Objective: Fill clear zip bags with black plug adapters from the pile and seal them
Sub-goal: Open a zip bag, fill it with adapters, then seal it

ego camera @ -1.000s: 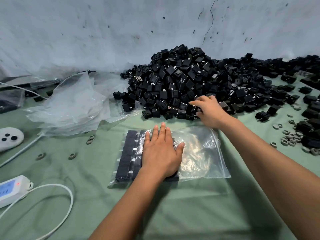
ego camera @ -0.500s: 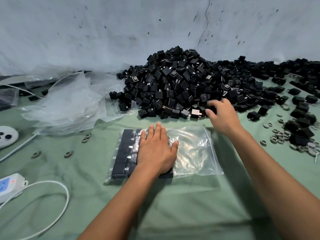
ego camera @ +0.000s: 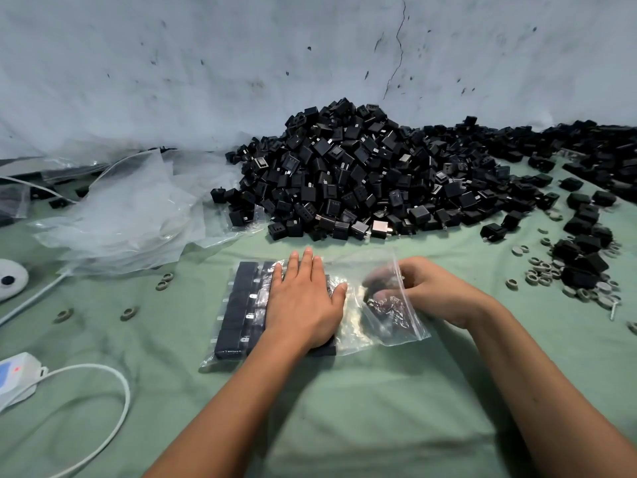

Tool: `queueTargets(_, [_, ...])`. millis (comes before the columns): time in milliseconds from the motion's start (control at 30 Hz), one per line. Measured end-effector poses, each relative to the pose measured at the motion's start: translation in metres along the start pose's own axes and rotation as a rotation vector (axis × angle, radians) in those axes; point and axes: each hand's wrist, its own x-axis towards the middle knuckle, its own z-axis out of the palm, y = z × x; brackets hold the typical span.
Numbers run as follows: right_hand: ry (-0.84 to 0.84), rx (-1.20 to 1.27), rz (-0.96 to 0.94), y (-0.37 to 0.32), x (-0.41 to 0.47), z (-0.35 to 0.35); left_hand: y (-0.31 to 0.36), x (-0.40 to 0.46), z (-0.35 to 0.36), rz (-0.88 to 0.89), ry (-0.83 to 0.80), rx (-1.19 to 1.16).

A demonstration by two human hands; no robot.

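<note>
A clear zip bag lies flat on the green cloth, its mouth facing right. Rows of black plug adapters fill its left part. My left hand lies flat on top of the bag, fingers straight, pressing the packed adapters down. My right hand reaches into the bag's mouth, its fingers inside the plastic and curled around a dark adapter, blurred behind the film. The big pile of black adapters sits just beyond the bag against the wall.
A heap of empty clear bags lies at the left. White devices with a cable sit at the near left. Loose adapters and grey rings are scattered at the right. A wall rises behind the pile.
My right hand left the pile and moved back into the bag's mouth with an adapter. My left hand stayed pressed on the bag.
</note>
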Motion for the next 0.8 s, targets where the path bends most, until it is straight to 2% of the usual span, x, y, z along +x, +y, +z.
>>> queueTargets(67, [0.046, -0.103, -0.053, -0.006, 0.015, 0.009, 0.0, 0.0, 0.0, 0.0, 0.002, 0.006])
queueTargets(133, [0.17, -0.134, -0.061, -0.01, 0.027, 0.019, 0.0, 0.0, 0.0, 0.001, 0.003, 0.01])
queueTargets(233, [0.337, -0.211, -0.23, -0.002, 0.033, 0.028, 0.0, 0.0, 0.0, 0.001, -0.004, 0.014])
queueTargets(300, [0.286, -0.165, -0.143, 0.007, 0.036, 0.026, 0.0, 0.0, 0.001, 0.001, -0.007, 0.018])
queueTargets(367, [0.188, 0.019, -0.006, 0.014, 0.034, 0.026, 0.0, 0.001, 0.001, 0.001, -0.008, 0.017])
queueTargets(433, [0.179, 0.066, -0.067, 0.015, 0.029, 0.023, 0.0, 0.001, 0.001, 0.001, -0.007, 0.02])
queueTargets(567, [0.155, -0.371, -0.145, -0.004, 0.034, 0.018, 0.0, 0.0, 0.001, 0.001, -0.009, 0.023])
queueTargets(633, [0.146, -0.454, -0.109, -0.013, 0.047, 0.018, 0.0, 0.0, 0.001, 0.004, -0.006, 0.022])
queueTargets(700, [0.139, -0.474, -0.059, -0.017, 0.054, 0.027, 0.0, -0.001, 0.0, 0.003, -0.003, 0.022])
queueTargets(800, [0.229, -0.277, -0.019, -0.004, 0.062, 0.039, 0.001, -0.001, -0.001, 0.002, -0.003, 0.014])
